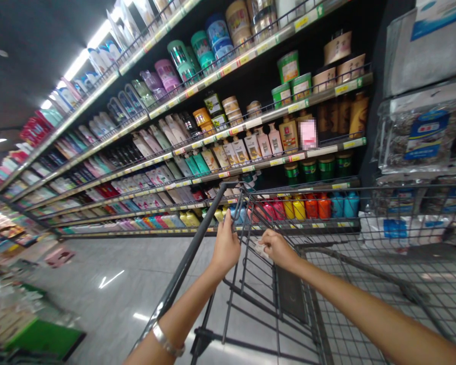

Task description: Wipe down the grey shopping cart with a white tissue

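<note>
A grey wire shopping cart [277, 314] stands right before me, with its dark handle bar [190, 256] running up along the left. My left hand [227, 245] is closed at the wires of the cart's fold-out rear section, its thumb side up; the curled fingers are partly hidden. To its right, my right hand [278, 249] pinches a small crumpled whitish piece [262, 249], perhaps tissue or paper, close against the wires. A dark flat panel [291, 291] sits below that hand inside the cart. A silvery bracelet [167, 340] circles my left wrist.
Long shelves [228, 162] of bottles and tubs run along the aisle beyond the cart. Packaged bags [418, 132] hang at the right. Grey shiny floor [137, 274] lies to the left, with a green-sided display [41, 337] at the lower left and a pinkish box [60, 256] farther off.
</note>
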Tool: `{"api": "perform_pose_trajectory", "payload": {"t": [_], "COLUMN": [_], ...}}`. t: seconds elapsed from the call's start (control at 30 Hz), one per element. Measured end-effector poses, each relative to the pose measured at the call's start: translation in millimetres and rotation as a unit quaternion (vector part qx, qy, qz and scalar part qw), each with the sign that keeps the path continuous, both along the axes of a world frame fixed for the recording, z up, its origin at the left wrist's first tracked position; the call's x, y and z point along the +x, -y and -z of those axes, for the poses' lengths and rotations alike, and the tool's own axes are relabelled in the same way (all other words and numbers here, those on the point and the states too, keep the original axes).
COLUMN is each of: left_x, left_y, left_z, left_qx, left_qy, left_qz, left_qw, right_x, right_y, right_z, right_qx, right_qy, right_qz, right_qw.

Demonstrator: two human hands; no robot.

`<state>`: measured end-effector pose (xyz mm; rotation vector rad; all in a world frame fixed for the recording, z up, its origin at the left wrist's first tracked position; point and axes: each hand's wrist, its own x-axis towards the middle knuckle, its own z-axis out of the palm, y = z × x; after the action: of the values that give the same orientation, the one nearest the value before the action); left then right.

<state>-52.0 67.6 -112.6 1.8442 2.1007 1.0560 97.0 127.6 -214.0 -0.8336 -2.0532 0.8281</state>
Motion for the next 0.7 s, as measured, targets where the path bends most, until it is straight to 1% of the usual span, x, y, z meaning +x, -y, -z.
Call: {"api": "perform_pose_trajectory", "payload": {"t": [0.1, 0.17, 0.23, 0.33, 0.43, 0.53, 0.7], "left_x": [1, 1, -1, -3, -5, -6, -4], "left_y": [0, 0, -1, -1, -1, -3, -6], "left_z": [-0.1, 0.5, 1.3, 2.5, 3.5, 4.1, 3.7], "left_qx": [0.005, 0.008, 0.010, 0.013, 0.015, 0.015, 0.016], "left_qy": [0.008, 0.007, 0.003, 0.002, 0.002, 0.002, 0.005], "left_qz": [0.000, 0.000, 0.001, 0.012, 0.017, 0.008, -0.008], "left_qw": [1.000, 1.000, 1.000, 1.000, 1.000, 1.000, 1.000], "right_x": [9, 14, 16, 16, 13, 8, 5], "right_y": [0, 0, 2, 3, 5, 6, 11], "right_z": [14.4, 20.2, 21.2, 15.7, 7.9, 1.7, -2.7], "right_qx": [-0.017, -0.020, -0.017, -0.010, -0.004, 0.003, 0.001], "right_qy": [0.089, 0.153, 0.220, 0.296, 0.326, 0.349, 0.367], "right_qz": [-0.008, -0.008, -0.006, -0.003, 0.002, 0.004, 0.013], "right_qw": [0.996, 0.988, 0.975, 0.955, 0.945, 0.937, 0.930]}}
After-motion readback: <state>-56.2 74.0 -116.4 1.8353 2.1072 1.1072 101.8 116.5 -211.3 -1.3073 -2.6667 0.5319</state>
